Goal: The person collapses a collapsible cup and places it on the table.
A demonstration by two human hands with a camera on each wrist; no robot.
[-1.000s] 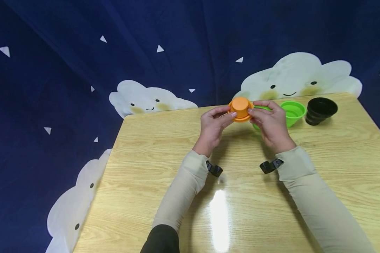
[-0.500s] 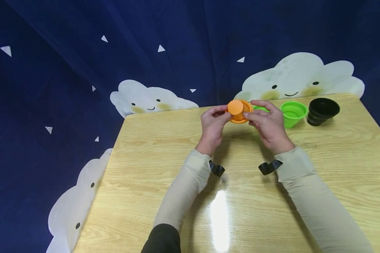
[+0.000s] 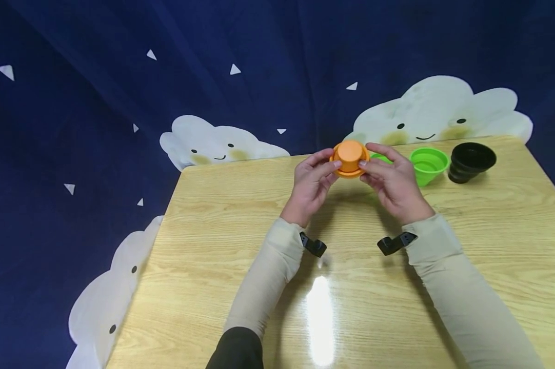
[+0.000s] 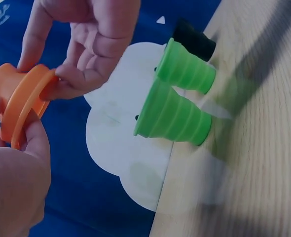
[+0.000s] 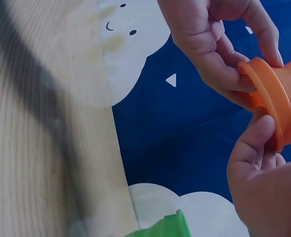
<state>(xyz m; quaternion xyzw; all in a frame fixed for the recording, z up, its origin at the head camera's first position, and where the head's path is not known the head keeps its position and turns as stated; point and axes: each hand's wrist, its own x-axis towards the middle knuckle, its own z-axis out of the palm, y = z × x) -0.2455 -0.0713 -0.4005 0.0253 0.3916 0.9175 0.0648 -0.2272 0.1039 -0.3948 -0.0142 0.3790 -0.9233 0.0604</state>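
Observation:
An orange collapsible cup (image 3: pixel 350 155) is held up above the far edge of the table, its round base facing the head camera. My left hand (image 3: pixel 309 185) pinches its left side with thumb and fingers, while my right hand (image 3: pixel 396 183) pinches the right side. Seen from the left wrist, the cup (image 4: pixel 31 98) has a folded, stepped wall between its wide rim and narrower base. Both thumbs press near the base, with fingers behind the rim. Just beyond the right hand stand two green collapsible cups, one (image 3: pixel 429 163) in plain sight, the other (image 3: pixel 381 158) mostly hidden by that hand.
A black collapsible cup (image 3: pixel 470 160) stands upright right of the green ones. The wooden table (image 3: pixel 213 246) ends at a dark blue curtain (image 3: pixel 259 66) with white clouds. A bright light reflection lies on the table's front part.
The orange cup's base leaned toward the left half a second ago and now sits centred in the rim again. Both hands keep their grip and have shifted only slightly.

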